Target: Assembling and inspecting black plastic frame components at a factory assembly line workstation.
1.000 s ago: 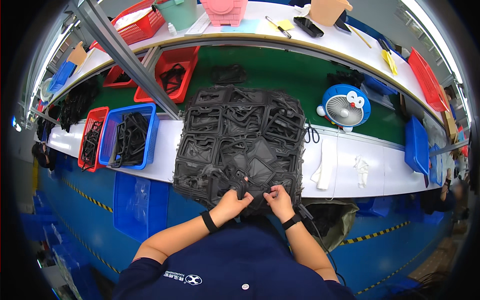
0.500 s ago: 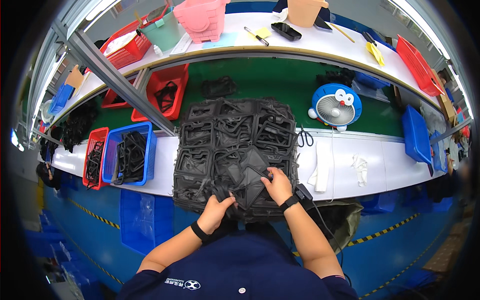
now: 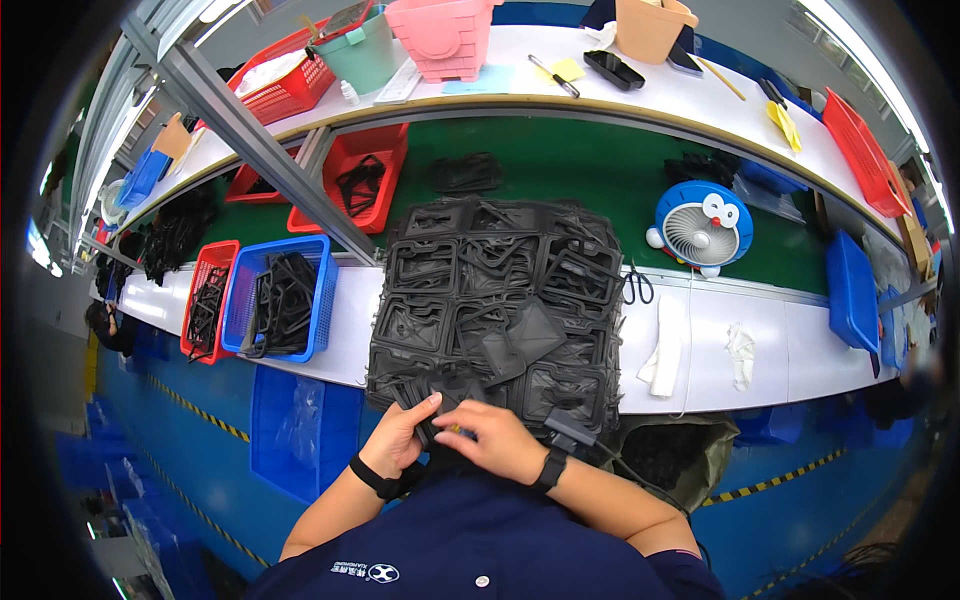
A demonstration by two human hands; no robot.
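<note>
A large block of black moulded frames (image 3: 495,265), set in a grid with ragged thin edges, lies on the bench in front of me. Flat dark square pieces (image 3: 533,335) rest on top of it. At its near edge, my left hand (image 3: 398,440) is closed around a bunch of thin black frame pieces (image 3: 432,390), thumb on top. My right hand (image 3: 498,443) is right beside it, fingers curled toward the same pieces. A small yellow and blue bit shows at its fingertips; its kind cannot be made out.
Left of the block, a blue basket (image 3: 318,300) and a red basket (image 3: 196,325) hold black frames. To the right are black scissors (image 3: 637,286), white cloths (image 3: 668,350) and a blue fan (image 3: 703,225). A dark box with a cable (image 3: 572,428) sits near my right wrist.
My right hand has left the square pieces and come left and nearer, beside my left hand. The left hand has come slightly nearer with its black pieces. The whole view has shifted.
</note>
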